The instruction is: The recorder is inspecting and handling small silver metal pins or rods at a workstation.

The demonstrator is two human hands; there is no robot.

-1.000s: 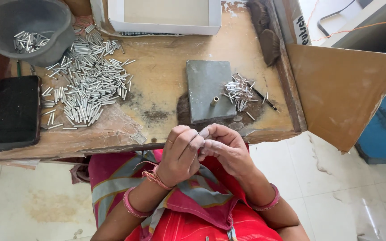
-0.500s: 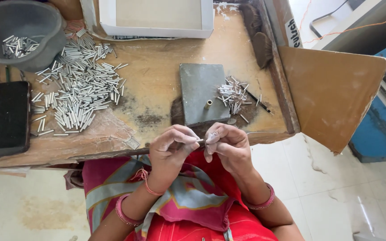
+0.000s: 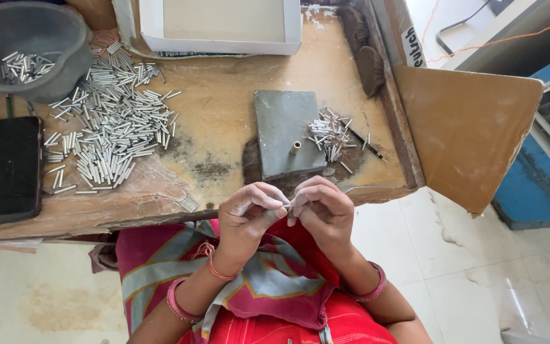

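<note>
Small metal tube (image 3: 286, 205), seemingly, pinched between left hand (image 3: 247, 216) and right hand (image 3: 323, 210).

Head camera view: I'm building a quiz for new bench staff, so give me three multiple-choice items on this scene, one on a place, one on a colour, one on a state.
1. Where does the big pile of silver tubes lie?
A. In the white box
B. On the wooden table, left of the grey block
C. On the floor

2. What colour is the bowl at the table's far left corner?
A. Grey
B. Yellow
C. White

3. How are the two hands placed?
A. Flat on the table
B. One inside the bowl
C. Together above the lap, fingertips meeting on a small piece

Answers:
1 B, the tubes spread over the wooden table left of the grey block.
2 A, its rim and wall are grey.
3 C, the left hand and right hand meet near the table's edge, pinching a small piece.
</note>
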